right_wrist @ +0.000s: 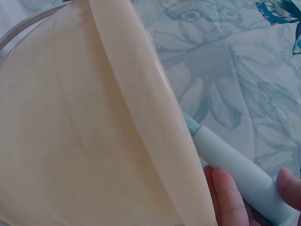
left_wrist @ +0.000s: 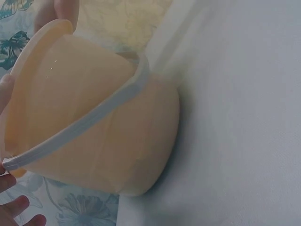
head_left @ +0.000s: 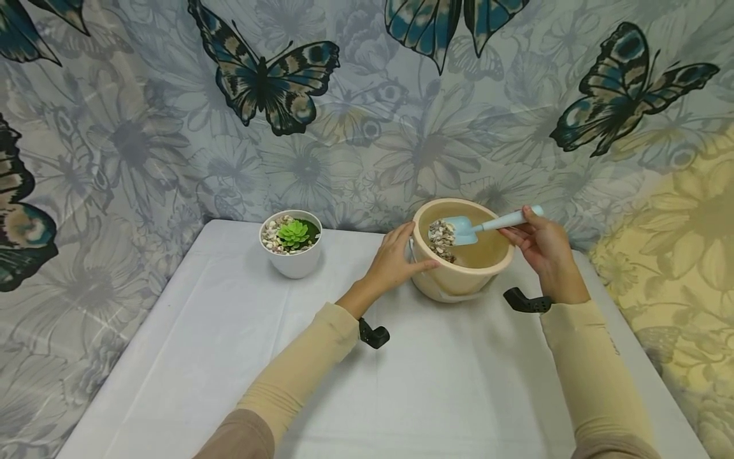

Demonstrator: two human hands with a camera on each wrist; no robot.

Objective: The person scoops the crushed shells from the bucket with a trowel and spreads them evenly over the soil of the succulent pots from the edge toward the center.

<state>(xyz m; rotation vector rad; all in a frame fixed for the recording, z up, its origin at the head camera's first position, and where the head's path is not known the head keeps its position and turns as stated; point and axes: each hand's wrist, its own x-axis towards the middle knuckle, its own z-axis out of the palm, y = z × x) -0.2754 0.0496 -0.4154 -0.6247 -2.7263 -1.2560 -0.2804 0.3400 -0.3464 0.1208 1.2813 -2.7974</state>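
Note:
A cream bucket with a white bail handle stands tilted on the table, with small pebbles heaped inside against its left wall. My left hand grips its left rim, thumb on the edge and fingers round the outside. My right hand holds the handle of a light blue scoop, whose blade lies in the bucket against the pebbles. The right wrist view shows the bucket wall close up, with the scoop handle passing over its rim.
A white pot holding a green succulent ringed by pebbles stands at the back left of the white-covered table. A butterfly-print curtain hangs right behind the table. Table edges run down both sides.

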